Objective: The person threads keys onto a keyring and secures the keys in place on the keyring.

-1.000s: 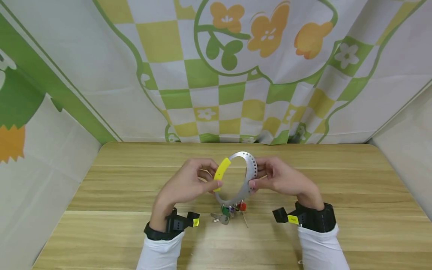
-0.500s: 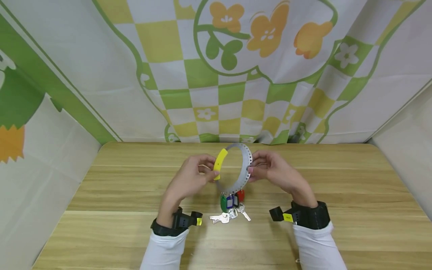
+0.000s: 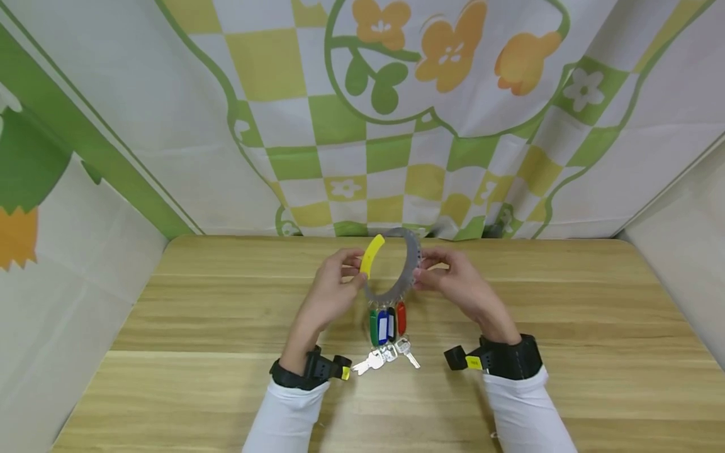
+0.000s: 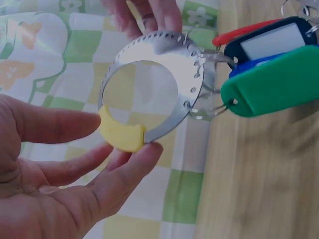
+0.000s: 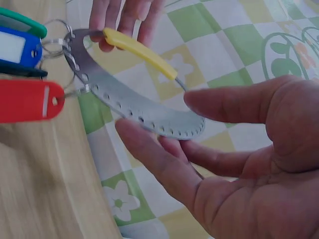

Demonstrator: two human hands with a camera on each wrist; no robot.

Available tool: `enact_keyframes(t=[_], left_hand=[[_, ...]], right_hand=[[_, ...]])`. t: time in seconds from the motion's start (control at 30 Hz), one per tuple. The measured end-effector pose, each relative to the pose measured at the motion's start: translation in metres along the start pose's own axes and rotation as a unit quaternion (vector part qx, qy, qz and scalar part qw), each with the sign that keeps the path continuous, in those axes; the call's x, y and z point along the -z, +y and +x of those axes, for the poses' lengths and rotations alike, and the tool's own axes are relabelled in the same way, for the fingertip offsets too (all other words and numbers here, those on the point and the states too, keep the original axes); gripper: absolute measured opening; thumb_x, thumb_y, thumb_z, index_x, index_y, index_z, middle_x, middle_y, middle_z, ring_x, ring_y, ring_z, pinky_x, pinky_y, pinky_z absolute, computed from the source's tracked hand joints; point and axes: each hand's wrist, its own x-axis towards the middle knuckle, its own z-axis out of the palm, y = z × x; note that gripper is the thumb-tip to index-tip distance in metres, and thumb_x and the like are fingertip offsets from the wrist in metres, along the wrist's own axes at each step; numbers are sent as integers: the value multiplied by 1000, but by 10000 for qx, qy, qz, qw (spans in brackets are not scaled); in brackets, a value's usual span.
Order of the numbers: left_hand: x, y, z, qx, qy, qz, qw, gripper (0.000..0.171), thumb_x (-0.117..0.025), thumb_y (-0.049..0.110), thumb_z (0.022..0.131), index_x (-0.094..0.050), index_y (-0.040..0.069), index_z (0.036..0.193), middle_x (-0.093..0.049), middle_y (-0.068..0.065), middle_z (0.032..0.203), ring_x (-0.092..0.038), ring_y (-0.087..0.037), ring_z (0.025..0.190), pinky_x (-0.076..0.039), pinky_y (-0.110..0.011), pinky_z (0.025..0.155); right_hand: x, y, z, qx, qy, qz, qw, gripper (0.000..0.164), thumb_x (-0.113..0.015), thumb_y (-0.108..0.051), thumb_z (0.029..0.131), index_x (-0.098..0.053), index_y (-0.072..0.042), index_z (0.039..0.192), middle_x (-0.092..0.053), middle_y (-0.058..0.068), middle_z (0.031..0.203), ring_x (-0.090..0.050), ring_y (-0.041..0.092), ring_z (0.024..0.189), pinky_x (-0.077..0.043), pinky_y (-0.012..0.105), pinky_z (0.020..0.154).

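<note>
A flat silver key ring (image 3: 410, 267) with a row of small holes stands upright between both hands. The left hand (image 3: 331, 289) pinches its yellow grip (image 3: 371, 255) between thumb and fingers. On the opposite side, the right hand (image 3: 464, 289) holds the ring's perforated edge. From the ring's lower edge hang a green tag (image 4: 271, 82), a blue tag (image 3: 382, 328), a black tag (image 4: 271, 40) and a red tag (image 5: 27, 101), each on a small wire loop. Several silver keys (image 3: 375, 360) dangle below the tags.
A wood-grain table (image 3: 215, 327) lies under the hands. Behind its far edge hangs a checked green, yellow and white cloth (image 3: 340, 151) with flowers. Both wrists wear black straps with small cameras, such as the right wrist camera (image 3: 455, 358).
Both hands have lifted the ring up and away, toward the table's far edge. The tags and keys, bunched under the ring before, now hang down in full view.
</note>
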Motion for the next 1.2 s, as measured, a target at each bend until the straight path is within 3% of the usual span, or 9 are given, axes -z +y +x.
enact_keyframes(t=[0.47,0.83,1.2], left_hand=[[-12,-10,6,550,-96,166,9983,51,-55,11,88,-39,0,135,-47,-14,129,-49,-28,114,-43,-32,86],[-15,-19,9,766,-206,-88,9968,54,-55,11,88,-36,0,138,-43,-17,134,-48,-29,115,-45,-31,83],[-18,-25,10,953,-408,-145,9945,59,-56,15,88,-33,2,141,-43,-19,135,-49,-31,114,-45,-36,83]], right_hand=[[-14,10,10,-68,633,-318,9975,56,-61,-1,80,-38,5,132,-47,25,114,-57,31,97,-45,35,83],[-16,15,14,-319,644,-612,9955,63,-61,-5,81,-35,1,138,-46,22,119,-54,31,106,-44,37,84],[-18,24,17,-513,586,-589,9952,71,-61,-8,83,-23,6,141,-44,23,126,-51,33,112,-43,35,87]])
